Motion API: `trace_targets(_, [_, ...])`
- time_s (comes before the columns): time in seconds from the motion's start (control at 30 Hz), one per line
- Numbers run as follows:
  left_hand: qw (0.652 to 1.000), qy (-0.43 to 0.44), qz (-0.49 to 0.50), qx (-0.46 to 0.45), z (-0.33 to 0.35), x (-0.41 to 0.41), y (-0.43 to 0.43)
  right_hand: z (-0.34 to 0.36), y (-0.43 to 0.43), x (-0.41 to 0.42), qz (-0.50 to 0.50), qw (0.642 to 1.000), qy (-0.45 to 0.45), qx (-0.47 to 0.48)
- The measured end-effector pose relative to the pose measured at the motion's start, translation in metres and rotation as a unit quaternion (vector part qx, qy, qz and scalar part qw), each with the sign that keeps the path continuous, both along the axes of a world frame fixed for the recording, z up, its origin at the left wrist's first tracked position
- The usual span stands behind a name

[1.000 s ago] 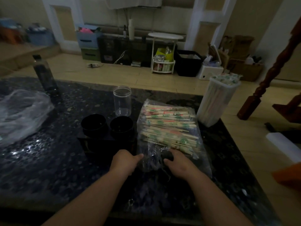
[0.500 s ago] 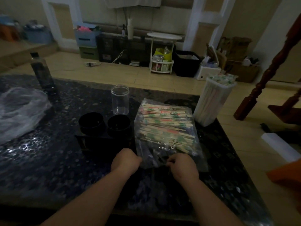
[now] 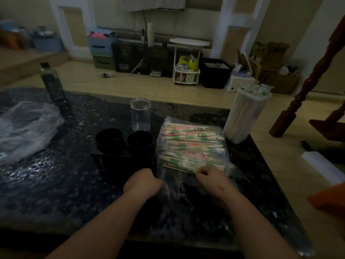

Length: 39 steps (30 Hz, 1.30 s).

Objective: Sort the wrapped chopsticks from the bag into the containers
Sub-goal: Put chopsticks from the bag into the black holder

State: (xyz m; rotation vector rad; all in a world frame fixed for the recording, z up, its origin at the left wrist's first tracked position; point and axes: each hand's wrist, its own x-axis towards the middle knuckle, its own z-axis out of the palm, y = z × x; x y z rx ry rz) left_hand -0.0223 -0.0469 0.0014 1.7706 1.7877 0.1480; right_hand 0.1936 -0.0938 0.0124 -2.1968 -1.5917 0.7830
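A clear plastic bag point(image 3: 192, 146) full of wrapped chopsticks lies flat on the dark table point(image 3: 56, 184). My left hand point(image 3: 142, 183) grips the bag's near left edge with curled fingers. My right hand point(image 3: 212, 181) pinches the plastic at the bag's near right edge. Left of the bag stand two black round containers point(image 3: 109, 140) point(image 3: 140, 142) in a black holder. Behind them stands an empty clear jar point(image 3: 140, 114). A white container point(image 3: 246, 114) packed with upright wrapped chopsticks stands at the table's right edge.
A crumpled clear plastic bag point(image 3: 24, 128) lies at the left of the table. A dark bottle point(image 3: 53, 83) stands at the back left. A brown wooden post point(image 3: 306, 81) rises right of the table. An orange object point(image 3: 330, 199) sits at the right edge.
Both hands have drawn the bag's near end slightly toward me and closed tighter on the plastic. The right hand's fingers have shifted up to the chopsticks' ends.
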Motion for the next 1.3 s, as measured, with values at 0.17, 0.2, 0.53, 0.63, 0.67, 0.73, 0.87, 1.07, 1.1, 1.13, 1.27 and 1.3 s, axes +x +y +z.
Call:
trace_targets(0.17, [0.960, -0.189, 0.193, 0.066, 0.010, -0.007, 0.001, -0.018, 0.015, -0.008, -0.017, 0.998, -0.055, 0.014])
trace_targets(0.2, [0.942, -0.223, 0.238, 0.078, 0.013, -0.010, 0.000, -0.024, 0.018, -0.010, -0.015, 0.997, -0.076, 0.006])
trace_targets(0.53, [0.870, 0.002, 0.085, 0.485, 0.041, -0.036, 0.004, -0.040, 0.035, -0.019, -0.052, 0.989, -0.135, -0.029])
trace_targets(0.63, [0.904, 0.076, 0.032, 0.419, 0.047, -0.052, 0.017, -0.040, 0.035, -0.019, -0.044, 0.989, -0.137, -0.027])
trace_targets(0.67, [0.919, 0.105, 0.011, 0.379, 0.050, -0.058, 0.021, -0.040, 0.034, -0.018, -0.032, 0.988, -0.146, -0.024])
trace_targets(0.73, [0.935, 0.162, -0.026, 0.314, 0.052, -0.069, 0.031, -0.038, 0.032, -0.019, -0.020, 0.988, -0.152, -0.023])
trace_targets(0.87, [0.942, 0.210, -0.060, 0.253, 0.042, -0.077, 0.038, -0.030, 0.025, -0.022, -0.015, 0.985, -0.168, 0.026])
trace_targets(1.07, [0.916, 0.220, -0.048, 0.332, 0.032, -0.069, 0.034, -0.024, 0.018, -0.025, -0.026, 0.986, -0.160, 0.046])
trace_targets(1.1, [0.915, 0.213, -0.051, 0.340, 0.031, -0.067, 0.033, -0.023, 0.017, -0.026, -0.039, 0.987, -0.150, 0.045])
trace_targets(1.13, [0.915, 0.209, -0.054, 0.341, 0.030, -0.066, 0.032, -0.022, 0.017, -0.026, -0.048, 0.988, -0.142, 0.040])
trace_targets(1.27, [0.915, 0.229, -0.057, 0.328, 0.030, -0.062, 0.032, -0.021, 0.016, -0.027, -0.023, 0.987, -0.160, 0.021])
trace_targets(1.3, [0.913, 0.237, -0.060, 0.328, 0.029, -0.061, 0.032, -0.019, 0.015, -0.028, -0.021, 0.986, -0.163, 0.021])
